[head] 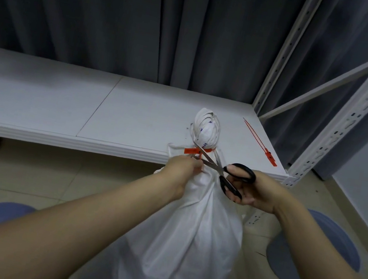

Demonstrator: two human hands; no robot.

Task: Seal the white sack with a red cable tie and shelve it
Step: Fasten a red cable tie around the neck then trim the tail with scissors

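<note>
Both hands worked the white sack (pixel 189 226) neck: left hand (pixel 180 167) pinched the red cable tie (pixel 196 152) tail, which ran sideways; right hand (pixel 247 187) gripped scissors (pixel 218 167), blades parted just right of those fingers.

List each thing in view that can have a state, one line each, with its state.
white sack: upright on the floor, neck gathered and cinched.
red cable tie: fastened around the sack's neck.
scissors: blades open at the tie.
spare red tie: lying loose on the shelf.
shelf: holds only the spare tie.
left hand: pinching at the tie.
right hand: gripping the scissors' handles.
</note>
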